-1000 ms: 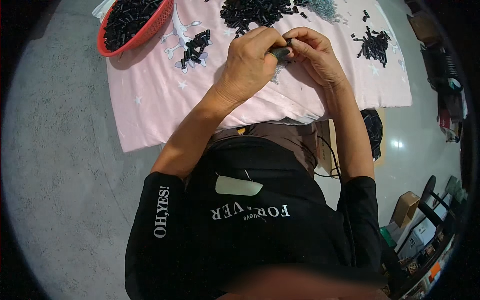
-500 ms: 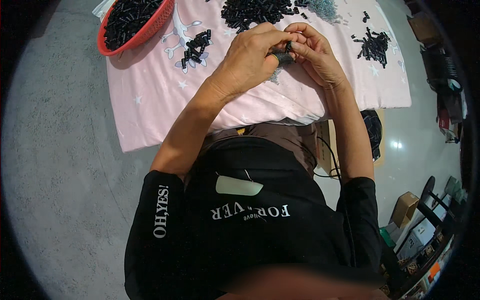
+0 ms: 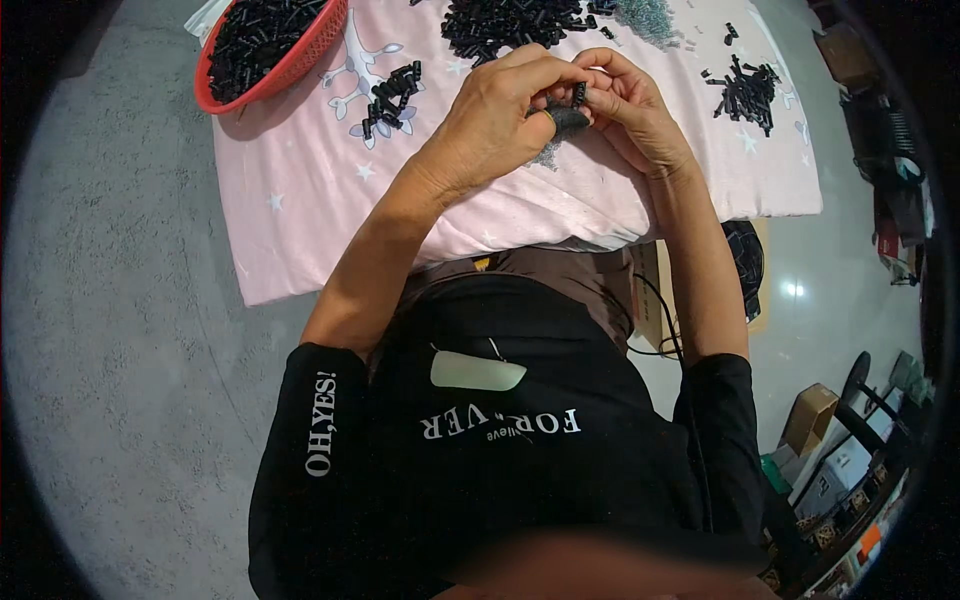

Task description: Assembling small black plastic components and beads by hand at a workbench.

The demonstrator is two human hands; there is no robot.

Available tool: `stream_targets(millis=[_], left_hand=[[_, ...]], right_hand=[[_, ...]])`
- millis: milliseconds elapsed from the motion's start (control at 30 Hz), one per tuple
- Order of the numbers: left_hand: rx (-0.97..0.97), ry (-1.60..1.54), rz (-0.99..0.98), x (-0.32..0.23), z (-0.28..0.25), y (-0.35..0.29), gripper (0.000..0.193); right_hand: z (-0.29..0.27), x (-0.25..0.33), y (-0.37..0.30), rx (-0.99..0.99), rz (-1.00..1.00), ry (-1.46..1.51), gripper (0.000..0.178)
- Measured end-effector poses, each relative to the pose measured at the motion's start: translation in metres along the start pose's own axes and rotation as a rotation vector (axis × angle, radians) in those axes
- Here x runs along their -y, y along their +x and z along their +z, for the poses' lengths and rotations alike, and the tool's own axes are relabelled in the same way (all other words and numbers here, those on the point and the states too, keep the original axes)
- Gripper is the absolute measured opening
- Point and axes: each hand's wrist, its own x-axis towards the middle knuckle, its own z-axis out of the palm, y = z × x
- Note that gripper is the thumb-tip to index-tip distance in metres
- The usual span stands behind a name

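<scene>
Small black piece (image 3: 580, 93), one: it stood upright at the dial's centre, between your hands, with twelve o'clock straight ahead of you. Right hand (image 3: 640, 108), one: your thumb and forefinger pinched that piece. Left hand (image 3: 497, 112), one: its fingertips met the right ones beside the piece; a dark thumb cover (image 3: 568, 119) with a yellowish edge showed; the inner fingers were hidden, so I could not tell whether they gripped anything. Large black pile (image 3: 505, 28), one: it lay at eleven o'clock. Smaller black pile (image 3: 745, 97), one: at three. Black cluster (image 3: 392, 98), one: at nine. Red basket (image 3: 313, 55), one: full of similar black pieces, it sat beyond the cluster, between nine and ten. Heap of clear bits (image 3: 648, 22), one: at one o'clock. Pink cloth (image 3: 330, 215), one: star-patterned, it lay beneath the piles.
</scene>
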Motion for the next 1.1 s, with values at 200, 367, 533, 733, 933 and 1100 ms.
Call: stream_targets(millis=[200,367,533,733,933,1100], left_hand=[[-0.009,0.011,0.025,-0.001,0.002,0.0,0.036],[-0.031,0.013,0.056,0.0,0.007,0.0,0.038],[-0.082,0.015,0.101,-0.007,0.009,0.0,0.038],[-0.075,0.071,0.123,-0.007,0.01,0.0,0.039],[-0.123,0.074,0.146,-0.009,0.015,0.002,0.04],[-0.168,0.03,0.104,-0.009,0.017,0.002,0.037]], right_hand=[[-0.004,0.002,0.0,-0.001,0.002,0.02,0.024],[-0.003,0.003,-0.001,0.016,0.006,0.037,0.023],[-0.006,0.002,-0.002,0.021,0.007,0.032,0.024],[-0.004,0.003,-0.002,0.067,-0.001,0.053,0.024],[-0.003,0.003,-0.003,0.056,-0.01,0.048,0.026],[0.002,0.004,-0.003,0.059,-0.005,0.058,0.027]])
